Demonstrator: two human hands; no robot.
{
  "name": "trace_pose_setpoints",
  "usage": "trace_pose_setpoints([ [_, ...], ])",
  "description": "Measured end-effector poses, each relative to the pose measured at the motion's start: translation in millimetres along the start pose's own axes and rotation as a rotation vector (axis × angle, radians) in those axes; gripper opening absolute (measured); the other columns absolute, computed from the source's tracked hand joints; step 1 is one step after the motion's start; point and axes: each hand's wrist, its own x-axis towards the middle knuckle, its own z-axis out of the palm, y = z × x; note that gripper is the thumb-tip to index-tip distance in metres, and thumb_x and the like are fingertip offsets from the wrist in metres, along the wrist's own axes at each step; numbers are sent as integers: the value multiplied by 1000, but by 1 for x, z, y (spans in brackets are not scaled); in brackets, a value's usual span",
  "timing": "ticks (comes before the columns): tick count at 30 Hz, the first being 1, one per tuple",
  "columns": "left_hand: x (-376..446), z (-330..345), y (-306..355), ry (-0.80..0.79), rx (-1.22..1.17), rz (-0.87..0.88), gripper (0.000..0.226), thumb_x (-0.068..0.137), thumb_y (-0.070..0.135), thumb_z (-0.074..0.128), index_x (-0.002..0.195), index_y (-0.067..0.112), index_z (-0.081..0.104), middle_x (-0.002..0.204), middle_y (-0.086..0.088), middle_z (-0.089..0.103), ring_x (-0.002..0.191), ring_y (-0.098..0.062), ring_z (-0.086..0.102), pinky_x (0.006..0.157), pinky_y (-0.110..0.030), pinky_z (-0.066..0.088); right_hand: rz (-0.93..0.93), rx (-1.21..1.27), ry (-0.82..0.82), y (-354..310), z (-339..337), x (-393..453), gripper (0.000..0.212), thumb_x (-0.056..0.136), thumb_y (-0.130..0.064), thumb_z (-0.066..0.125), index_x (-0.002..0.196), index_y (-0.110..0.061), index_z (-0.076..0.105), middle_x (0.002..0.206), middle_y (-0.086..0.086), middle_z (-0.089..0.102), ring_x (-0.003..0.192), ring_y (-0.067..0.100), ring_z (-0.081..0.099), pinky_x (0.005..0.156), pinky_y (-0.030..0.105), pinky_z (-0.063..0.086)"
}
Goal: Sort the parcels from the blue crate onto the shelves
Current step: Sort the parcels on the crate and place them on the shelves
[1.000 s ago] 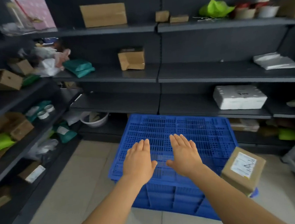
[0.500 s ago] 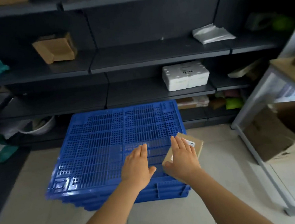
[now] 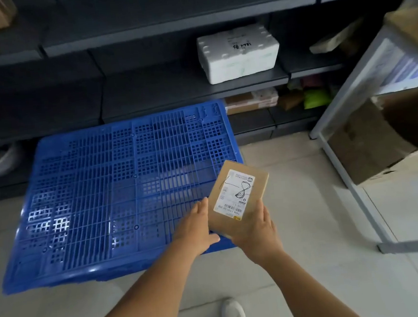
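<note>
A small brown cardboard parcel (image 3: pixel 245 180) with a white shipping label sits in both hands at the right front corner of the blue crate (image 3: pixel 119 181). My left hand (image 3: pixel 196 227) presses its left edge. My right hand (image 3: pixel 257 232) cups its near right side from below. The crate is upside down on the floor, its slotted base facing up with nothing else on it. Dark shelves (image 3: pixel 186 89) run behind it.
A white foam box (image 3: pixel 238 54) lies on the low shelf behind the crate, with boxes and green bags on the shelf below it. A grey metal rack (image 3: pixel 352 186) holding an open carton (image 3: pixel 378 141) stands at right. My shoe (image 3: pixel 233 315) is on the tiled floor.
My view has dropped and swung right. Both hands went from hovering flat over the crate to closing on the parcel at its right corner, label facing up.
</note>
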Motion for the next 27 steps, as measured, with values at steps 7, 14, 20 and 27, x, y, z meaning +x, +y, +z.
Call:
trace_pose_setpoints([
  [7, 36, 19, -7, -83, -164, -33, 117, 75, 26, 79, 153, 23, -8, 158, 1, 19, 139, -23, 33, 110, -43, 35, 59, 110, -23, 10, 23, 22, 101, 68, -15, 75, 144, -19, 8, 141, -7, 27, 115, 19, 48, 79, 39, 52],
  [14, 24, 26, -19, 38, -324, -45, 104, 72, 25, 81, 151, 24, 14, 142, 2, 43, 123, -16, 47, 98, -33, 44, -10, 149, -52, 8, 24, 18, 102, 73, -10, 70, 148, -24, 3, 145, -9, 25, 100, 14, 51, 75, 38, 52],
  [20, -31, 2, -48, 180, -485, -132, 98, 79, 22, 77, 153, 23, 13, 148, 0, 37, 132, -17, 39, 105, -28, 35, -188, 92, -150, -33, 25, -1, 96, 78, -8, 69, 150, -28, 9, 140, -12, 32, 95, 4, 44, 71, 22, 44],
  [27, -110, -45, -116, 387, -598, -220, 95, 81, 22, 75, 153, 23, 13, 146, 0, 35, 126, -10, 38, 93, -17, 27, -404, 19, -245, -122, 54, -44, 92, 79, -8, 69, 149, -26, 12, 142, -11, 31, 97, 4, 45, 58, 15, 41],
])
